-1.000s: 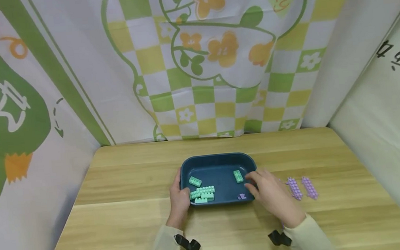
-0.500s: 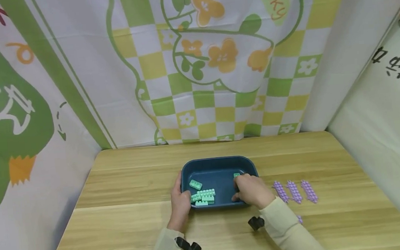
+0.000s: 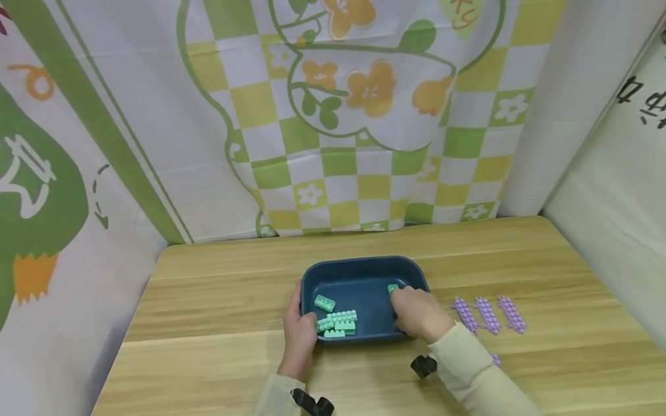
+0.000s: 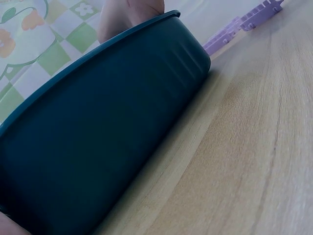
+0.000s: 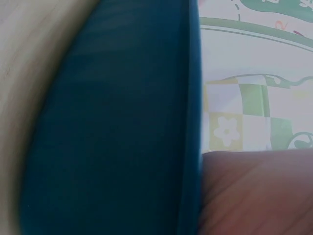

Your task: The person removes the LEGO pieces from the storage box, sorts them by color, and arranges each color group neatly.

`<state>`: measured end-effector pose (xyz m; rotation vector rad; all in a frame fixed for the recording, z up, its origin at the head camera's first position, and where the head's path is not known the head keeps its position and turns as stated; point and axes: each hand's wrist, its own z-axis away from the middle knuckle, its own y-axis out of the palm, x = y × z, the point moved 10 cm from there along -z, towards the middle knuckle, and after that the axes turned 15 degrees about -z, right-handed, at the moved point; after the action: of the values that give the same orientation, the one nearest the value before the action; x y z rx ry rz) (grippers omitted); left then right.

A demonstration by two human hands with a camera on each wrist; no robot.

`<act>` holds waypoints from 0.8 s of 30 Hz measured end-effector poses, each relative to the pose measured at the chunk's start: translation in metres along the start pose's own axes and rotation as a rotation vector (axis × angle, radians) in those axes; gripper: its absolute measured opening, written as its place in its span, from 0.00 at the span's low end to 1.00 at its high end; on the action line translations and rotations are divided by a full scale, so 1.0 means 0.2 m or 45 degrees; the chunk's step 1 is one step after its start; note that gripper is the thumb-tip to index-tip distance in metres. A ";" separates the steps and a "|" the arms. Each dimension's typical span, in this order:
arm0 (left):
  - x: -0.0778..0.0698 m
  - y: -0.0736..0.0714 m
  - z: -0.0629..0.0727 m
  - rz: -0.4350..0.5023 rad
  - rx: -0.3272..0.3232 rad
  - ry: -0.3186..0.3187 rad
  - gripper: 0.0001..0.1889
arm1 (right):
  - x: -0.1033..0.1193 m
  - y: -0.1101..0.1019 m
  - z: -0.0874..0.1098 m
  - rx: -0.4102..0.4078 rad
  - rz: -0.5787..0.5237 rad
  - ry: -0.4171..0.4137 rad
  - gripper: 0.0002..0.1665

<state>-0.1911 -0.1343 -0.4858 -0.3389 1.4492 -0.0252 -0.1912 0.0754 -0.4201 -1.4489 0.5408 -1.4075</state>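
Observation:
A dark blue-green plastic basin (image 3: 370, 297) sits on the table, and my left hand (image 3: 300, 333) grips its left side with the thumb at the rim. My right hand (image 3: 422, 312) reaches over the right rim, fingers down inside the basin and hidden from view. Beside those fingers a green toy brick (image 3: 393, 288) shows in part. Another green brick (image 3: 325, 302) and a small pile of green bricks (image 3: 342, 316) lie in the basin's left part. The right wrist view shows the basin wall (image 5: 112, 122) and the hand's edge (image 5: 259, 191) above the rim.
Three studded purple strips (image 3: 488, 315) lie side by side right of the basin. Another purple piece (image 3: 496, 360) peeks out by the right sleeve. A patterned cloth (image 3: 377, 164) hangs behind the wooden table (image 3: 216, 297).
My right hand has moved left from the basin's right rim down into it, covering the small purple brick seen there earlier. The left hand has kept its grip.

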 end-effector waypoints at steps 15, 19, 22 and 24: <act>-0.01 -0.02 -0.01 -0.031 -0.033 -0.009 0.43 | 0.00 -0.04 -0.01 -0.084 -0.368 -0.070 0.05; -0.01 -0.01 -0.01 -0.020 -0.021 -0.008 0.42 | -0.02 -0.06 -0.01 -0.113 -0.675 -0.093 0.15; -0.01 -0.01 -0.01 -0.010 -0.007 -0.001 0.42 | -0.03 -0.09 0.01 -0.127 -0.810 -0.129 0.22; -0.01 -0.01 0.00 -0.009 0.002 0.002 0.43 | -0.04 -0.11 0.04 -0.128 -0.893 -0.141 0.23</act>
<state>-0.1915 -0.1357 -0.4831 -0.3428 1.4498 -0.0323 -0.1918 0.0944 -0.4045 -1.8887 0.0144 -1.8325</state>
